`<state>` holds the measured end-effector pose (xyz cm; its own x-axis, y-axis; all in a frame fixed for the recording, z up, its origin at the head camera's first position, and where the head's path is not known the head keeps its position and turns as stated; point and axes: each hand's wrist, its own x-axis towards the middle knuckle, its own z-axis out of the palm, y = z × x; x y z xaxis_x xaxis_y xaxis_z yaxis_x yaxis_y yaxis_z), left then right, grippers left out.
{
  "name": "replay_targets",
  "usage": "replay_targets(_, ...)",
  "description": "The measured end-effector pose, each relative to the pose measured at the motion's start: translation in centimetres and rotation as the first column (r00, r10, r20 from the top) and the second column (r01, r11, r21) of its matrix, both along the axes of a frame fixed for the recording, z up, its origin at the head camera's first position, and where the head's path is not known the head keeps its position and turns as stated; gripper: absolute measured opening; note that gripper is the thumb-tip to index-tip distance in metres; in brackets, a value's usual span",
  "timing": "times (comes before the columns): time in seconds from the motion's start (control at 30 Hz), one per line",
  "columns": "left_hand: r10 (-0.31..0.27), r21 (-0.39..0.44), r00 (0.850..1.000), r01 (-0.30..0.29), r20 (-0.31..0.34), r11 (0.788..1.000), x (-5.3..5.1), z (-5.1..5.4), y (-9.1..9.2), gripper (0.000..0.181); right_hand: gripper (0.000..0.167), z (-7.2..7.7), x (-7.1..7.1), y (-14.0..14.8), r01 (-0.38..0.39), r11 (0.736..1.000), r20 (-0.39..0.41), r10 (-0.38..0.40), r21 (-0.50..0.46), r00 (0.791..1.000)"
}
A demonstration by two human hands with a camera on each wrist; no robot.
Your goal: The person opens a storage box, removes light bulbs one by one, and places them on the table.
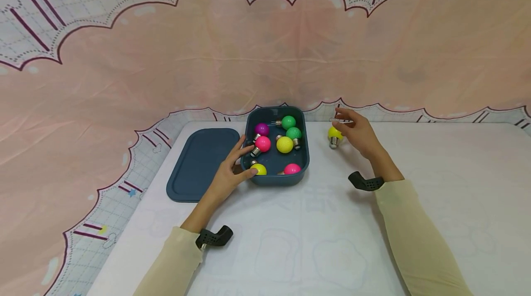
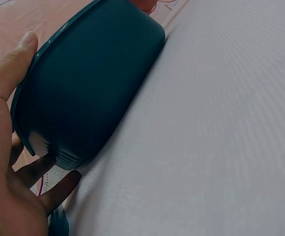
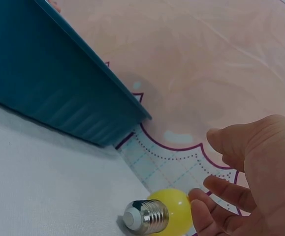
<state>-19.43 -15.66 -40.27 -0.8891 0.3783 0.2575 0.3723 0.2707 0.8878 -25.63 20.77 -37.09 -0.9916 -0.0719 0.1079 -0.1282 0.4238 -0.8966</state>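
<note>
The left hand (image 1: 225, 174) grips the box (image 1: 275, 180) at its left side, thumb at the rim. Right of the box, the right hand (image 1: 360, 135) hovers, fingers loosely bent

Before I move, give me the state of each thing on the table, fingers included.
Box: upright, open.
Lid: off, lying flat on the table left of the box.
Bulbs in the box: seven visible, loose, mixed colours.
Lone yellow bulb: outside, right of the box, lying on its side.
Left fingers: holding the box, thumb at the rim.
Right fingers: beside the lone yellow bulb, not closed around it.
</note>
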Motion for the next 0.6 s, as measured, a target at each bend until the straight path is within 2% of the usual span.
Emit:
replay_targets(0.1,-0.002,0.001,1.0,0.002,0.014,1.0,0.1,0.3,0.1,0.058,0.055,0.0,0.0,0.0,-0.001,1.0,0.001,0.001,0.001,1.0)
replay_targets(0.33,-0.004,-0.008,0.999,0.004,0.032,1.0,1.7,2.8,0.7,0.057,0.054,0.3,0.1,-0.1,-0.007,1.0,-0.004,0.007,0.003,1.0)
replay_targets(0.6,-0.009,0.004,1.0,0.009,0.028,1.0,1.9,3.1,0.8,0.057,0.052,1.7,0.5,-0.8,-0.029,0.999,-0.075,0.031,0.032,0.997)
